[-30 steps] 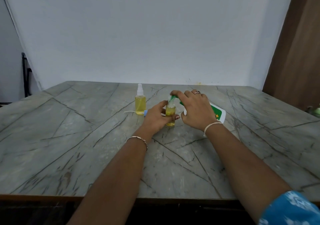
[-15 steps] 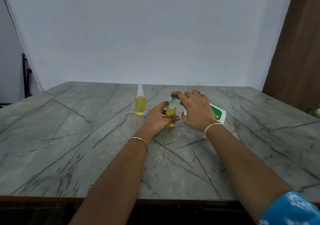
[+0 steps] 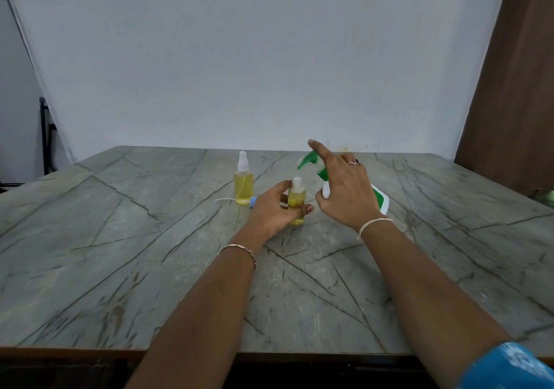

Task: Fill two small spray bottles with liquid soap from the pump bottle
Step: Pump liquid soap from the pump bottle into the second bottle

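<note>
We note a capped spray bottle (image 3: 243,183) of yellow soap standing mid-table (image 3: 120,238). Just right of it, our left hand (image 3: 274,211) grips the uncapped bottle (image 3: 296,201), upright and mostly filled. Our right hand (image 3: 344,190) covers the pump bottle (image 3: 379,199), forefinger straight above its green nozzle; we cannot tell whether it grips.

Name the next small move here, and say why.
Probably set the pump bottle down and fetch the loose sprayer top: the open bottle in the left hand looks nearly full, and the right hand holds the nozzle clear of its neck.
</note>
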Tool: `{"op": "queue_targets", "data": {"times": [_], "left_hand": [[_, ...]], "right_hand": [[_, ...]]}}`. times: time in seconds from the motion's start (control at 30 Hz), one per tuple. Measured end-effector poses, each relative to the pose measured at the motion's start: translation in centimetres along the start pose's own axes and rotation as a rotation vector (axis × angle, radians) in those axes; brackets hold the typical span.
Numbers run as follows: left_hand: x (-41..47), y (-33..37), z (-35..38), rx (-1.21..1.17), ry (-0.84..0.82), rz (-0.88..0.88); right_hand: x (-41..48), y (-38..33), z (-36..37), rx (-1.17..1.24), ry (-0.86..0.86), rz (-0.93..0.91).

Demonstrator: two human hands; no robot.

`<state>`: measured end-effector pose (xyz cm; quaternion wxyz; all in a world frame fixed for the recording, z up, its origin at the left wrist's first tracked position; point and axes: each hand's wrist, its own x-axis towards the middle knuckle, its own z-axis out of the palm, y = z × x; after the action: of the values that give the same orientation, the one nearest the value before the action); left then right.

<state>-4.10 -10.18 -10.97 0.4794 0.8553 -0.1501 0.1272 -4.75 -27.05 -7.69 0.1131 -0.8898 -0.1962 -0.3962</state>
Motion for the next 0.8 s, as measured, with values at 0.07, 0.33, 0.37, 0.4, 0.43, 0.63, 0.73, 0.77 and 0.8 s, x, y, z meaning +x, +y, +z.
{"op": "queue_targets", "data": {"times": [0.07,0.33,0.37,0.4,0.43,0.63,0.73,0.77,0.8], "left_hand": [[0.0,0.0,0.0,0.013,0.009,-0.006],[0.2,-0.3,0.0,0.02,0.01,-0.013],[0.1,-0.2,0.0,0.011,0.011,-0.013],[0.1,-0.2,0.0,0.007,0.012,-0.014],[0.1,-0.2,0.0,0.007,0.011,-0.014],[0.1,-0.2,0.0,0.009,0.014,-0.011],[0.1,-0.3,0.0,-0.013,0.003,-0.009],[0.1,-0.4,0.0,-0.016,-0.003,-0.005],[0.2,-0.4,0.0,-0.017,-0.01,-0.003]], "right_hand": [[0.0,0.2,-0.1,0.046,0.068,0.047],[0.0,1.0,-0.3,0.152,0.232,0.269],[0.0,1.1,-0.3,0.173,0.242,0.277],[0.0,1.1,-0.3,0.198,0.251,0.29],[0.0,1.1,-0.2,0.232,0.257,0.311],[-0.2,1.6,0.2,0.441,0.29,0.412],[-0.2,2.0,0.4,0.525,0.32,0.452],[-0.3,2.1,0.5,0.541,0.331,0.467],[-0.3,2.3,0.6,0.561,0.346,0.485]]}}
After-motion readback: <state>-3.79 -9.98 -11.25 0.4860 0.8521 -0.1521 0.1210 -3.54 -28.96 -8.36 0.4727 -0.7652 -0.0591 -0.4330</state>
